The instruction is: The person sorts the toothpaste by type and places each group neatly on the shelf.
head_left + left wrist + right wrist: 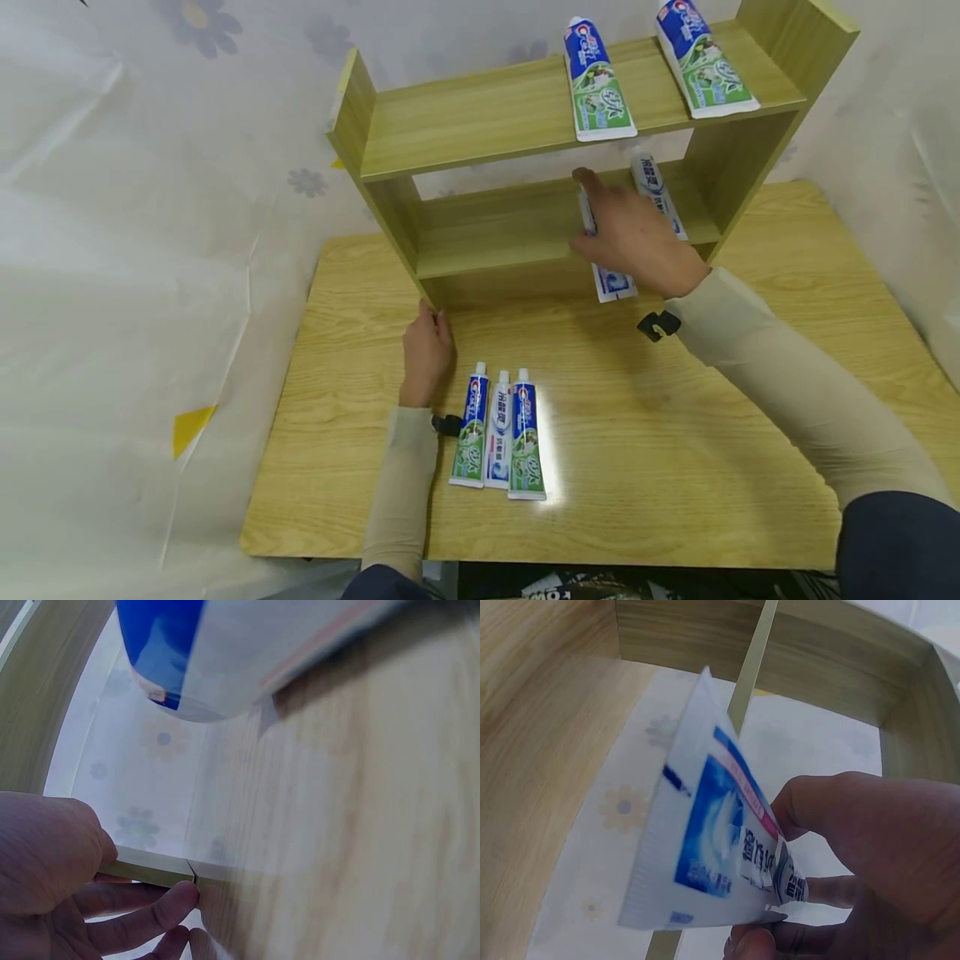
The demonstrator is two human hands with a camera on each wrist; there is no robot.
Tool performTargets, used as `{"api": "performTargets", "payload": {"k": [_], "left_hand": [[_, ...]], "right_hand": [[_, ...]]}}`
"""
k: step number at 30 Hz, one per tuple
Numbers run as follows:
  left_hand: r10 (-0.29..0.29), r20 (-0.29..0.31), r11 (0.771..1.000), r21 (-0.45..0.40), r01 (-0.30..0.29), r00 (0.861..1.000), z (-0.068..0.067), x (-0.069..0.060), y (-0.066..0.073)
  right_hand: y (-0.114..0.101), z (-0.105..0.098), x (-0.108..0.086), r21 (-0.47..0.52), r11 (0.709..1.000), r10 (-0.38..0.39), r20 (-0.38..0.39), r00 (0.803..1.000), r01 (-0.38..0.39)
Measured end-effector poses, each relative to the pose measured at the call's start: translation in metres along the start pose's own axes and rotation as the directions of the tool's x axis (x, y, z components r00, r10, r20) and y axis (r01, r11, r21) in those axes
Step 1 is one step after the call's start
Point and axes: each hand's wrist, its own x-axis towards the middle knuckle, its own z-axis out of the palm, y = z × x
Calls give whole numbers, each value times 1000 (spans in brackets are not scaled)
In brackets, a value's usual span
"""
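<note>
My right hand (630, 233) grips a white toothpaste tube (712, 847) at the front of the lower board of a wooden shelf (480, 225). The tube's flat end sticks out past the board's edge; part of it is hidden behind the hand. Beside it, another white tube (654, 187) lies on the same board. My left hand (427, 354) holds the bottom of the shelf's left side panel, with the panel edge (146, 874) between thumb and fingers. Two blue-and-green tubes, one left (600, 83) and one right (705, 62), lie on the top board.
On the table (675, 467), next to the left forearm, lie a blue-and-green tube (471, 429), a white tube (498, 433) and another blue-and-green tube (527, 437) side by side. A flower-patterned covering (262, 108) hangs behind the shelf. The table's front edge is near the person.
</note>
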Motion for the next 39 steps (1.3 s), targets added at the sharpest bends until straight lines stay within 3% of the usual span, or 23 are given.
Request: {"api": "performTargets", "payload": {"k": [4,6,11,13,18,26,27,32,36,39], "left_hand": [[2,2,1000,7,-2,1000,1,-1,-3],[-12,9,1000,-5,12,1000,-11,-4,14],[-11,-4,999,-51,11,1000,-27,-8,37],[0,-21,999,-52,-1,1000,-15,-5,22],[-17,-9,1000,-10,17,1000,-2,1,6],[-17,-12,999,-41,17,1000,-25,-6,30],[-23,-15,999,-32,22,1000,-23,-6,29],[-53,23,997,-52,54,998,-40,-9,51],[-35,5,998,-51,35,999,-28,-8,37],[-19,-12,999,-33,19,1000,-27,-7,35]], "right_hand": [[2,-2,14,2,999,41,35,999,-41],[4,-3,22,7,997,77,77,994,-78],[8,-8,42,9,985,167,164,972,-171],[7,-9,46,7,980,194,177,965,-199],[8,-9,55,4,970,236,212,948,-242],[10,-9,65,12,967,245,249,937,-256],[11,-9,66,15,967,242,255,936,-254],[13,-6,70,1,968,242,272,931,-252],[14,-4,71,10,964,253,270,929,-265],[15,-4,72,27,962,255,262,931,-271]]}}
